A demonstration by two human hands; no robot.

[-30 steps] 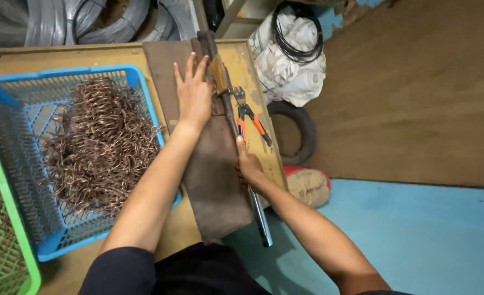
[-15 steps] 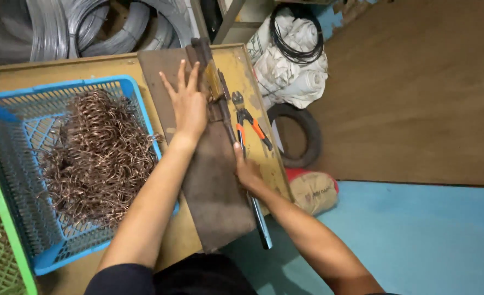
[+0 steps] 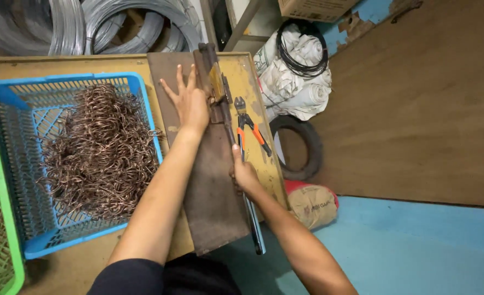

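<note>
Two hands on one landmark: long dark-brown metal plate (image 3: 212, 191) lying on yellow wooden bench (image 3: 253, 82), long axis running from me away toward wire coils. Nearest, right hand (image 3: 243, 176) closed around long steel lever handle (image 3: 251, 218) at plate's right edge, lever parallel to plate. Farther along plate, left hand (image 3: 190, 101) open, palm flat, fingers spread, pressing down. Right of plate: orange-handled cutters (image 3: 249, 124). Left of plate: blue plastic basket (image 3: 143, 104) holding coppery wire rings (image 3: 97, 150).

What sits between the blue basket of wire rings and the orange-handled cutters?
Head view: the dark metal plate with the left hand flat on it, then the hinged lever bar.
</note>
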